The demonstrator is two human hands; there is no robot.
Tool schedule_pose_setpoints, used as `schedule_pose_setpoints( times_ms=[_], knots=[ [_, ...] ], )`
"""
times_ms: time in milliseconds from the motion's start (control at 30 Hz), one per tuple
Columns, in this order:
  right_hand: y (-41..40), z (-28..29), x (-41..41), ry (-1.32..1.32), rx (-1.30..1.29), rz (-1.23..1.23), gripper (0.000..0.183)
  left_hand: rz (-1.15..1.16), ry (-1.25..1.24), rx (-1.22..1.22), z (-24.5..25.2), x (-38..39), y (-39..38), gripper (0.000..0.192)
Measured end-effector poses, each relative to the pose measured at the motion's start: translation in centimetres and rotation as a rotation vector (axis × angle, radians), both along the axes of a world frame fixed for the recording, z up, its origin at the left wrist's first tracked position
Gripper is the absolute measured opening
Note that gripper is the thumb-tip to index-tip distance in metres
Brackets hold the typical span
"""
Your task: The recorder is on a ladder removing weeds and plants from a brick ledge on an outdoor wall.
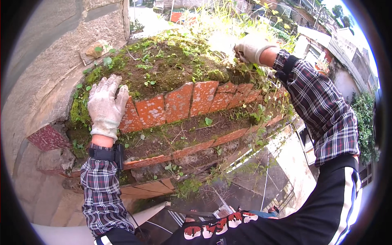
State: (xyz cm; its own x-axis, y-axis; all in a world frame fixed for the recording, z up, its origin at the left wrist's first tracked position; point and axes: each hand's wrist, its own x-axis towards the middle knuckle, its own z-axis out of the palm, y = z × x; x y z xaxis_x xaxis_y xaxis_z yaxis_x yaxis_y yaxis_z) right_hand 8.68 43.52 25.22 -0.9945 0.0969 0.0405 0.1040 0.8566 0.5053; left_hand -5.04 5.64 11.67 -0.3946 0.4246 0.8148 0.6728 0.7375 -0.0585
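My left hand, in a pale knit work glove, lies palm down on the left end of a mossy ledge. Its thumb stands apart from the other fingers, and nothing is held. Beneath and beside it run lichen-spotted orange tiles along the ledge's curved front. Soil and moss with small green plants cover the top. My right hand, gloved too, reaches to the far right of the ledge. Its fingers curl down among sunlit weeds; glare and the hand's angle hide whether stems are inside.
A rough masonry wall rises at left, with a broken red-faced block at its foot. Below the tiles, a lower soil step has an orange tile edge. Far beneath is paved ground with a partly visible person.
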Motion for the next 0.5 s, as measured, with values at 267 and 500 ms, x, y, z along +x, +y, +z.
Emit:
schedule_pose_setpoints(
  times_ms=[267, 500],
  knots=[
    [1.4, -3.7, 10.9, 0.315, 0.061, 0.025, 0.009, 0.003, -0.044, -0.041, -0.7, -0.9, 0.0, 0.039],
    [-3.1, -6.4, 16.8, 0.136, 0.030, -0.172, 0.051, 0.004, -0.116, -0.127, -1.7, -5.0, -1.2, 0.048]
  ],
)
